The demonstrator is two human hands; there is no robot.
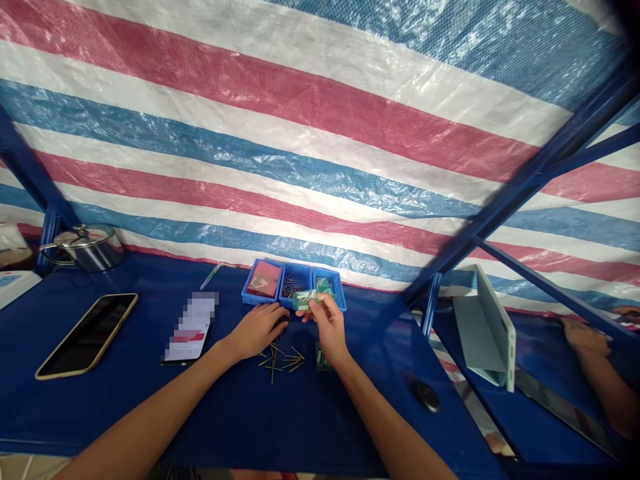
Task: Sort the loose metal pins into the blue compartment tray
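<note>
My right hand (327,325) pinches a small green circuit board (307,299) and holds it up in front of the blue bins. My left hand (260,328) rests palm down on the blue table (240,413), fingers curled at a scatter of several thin metal pins (281,360); whether it holds one is hidden. Three small blue bins (293,285) stand side by side behind the hands: the left one holds reddish boards, the middle one dark pins, the right one green boards. Another green board (321,357) lies on the table under my right wrist.
A phone (89,334) lies face up at left, a blurred card on a second phone (191,327) nearer the middle. A steel pot with lid (87,247) stands at back left. A dark round object (427,396) sits right. Another person's arm (597,373) and a propped tablet (487,330) are beyond the blue frame.
</note>
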